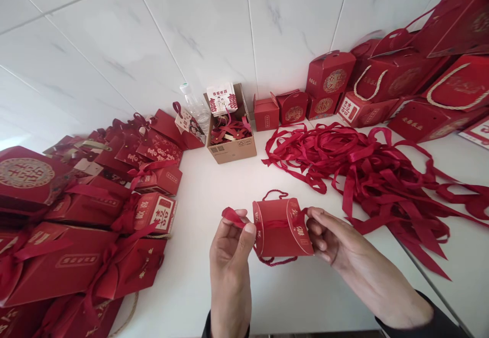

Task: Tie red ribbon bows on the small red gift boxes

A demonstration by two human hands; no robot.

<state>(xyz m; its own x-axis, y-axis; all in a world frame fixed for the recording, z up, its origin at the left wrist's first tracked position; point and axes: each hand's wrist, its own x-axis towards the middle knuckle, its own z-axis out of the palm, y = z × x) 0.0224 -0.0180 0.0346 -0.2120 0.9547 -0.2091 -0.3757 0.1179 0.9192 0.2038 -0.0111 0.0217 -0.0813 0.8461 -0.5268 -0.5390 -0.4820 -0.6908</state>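
Observation:
A small red gift box (281, 228) with gold lettering and a cord handle rests on the white table (214, 277), between my hands. A red ribbon (234, 217) runs across its front. My left hand (230, 243) pinches the ribbon's left end, fingers closed. My right hand (328, 236) grips the box's right side and the ribbon's other end, fingers closed.
A tangled heap of loose red ribbons (367, 170) lies to the right. Many finished red boxes (87, 236) are stacked at the left. A cardboard carton (231, 136) with ribbon pieces and a clear bottle (195, 104) stand at the back. Larger red gift bags (420, 83) fill the right rear.

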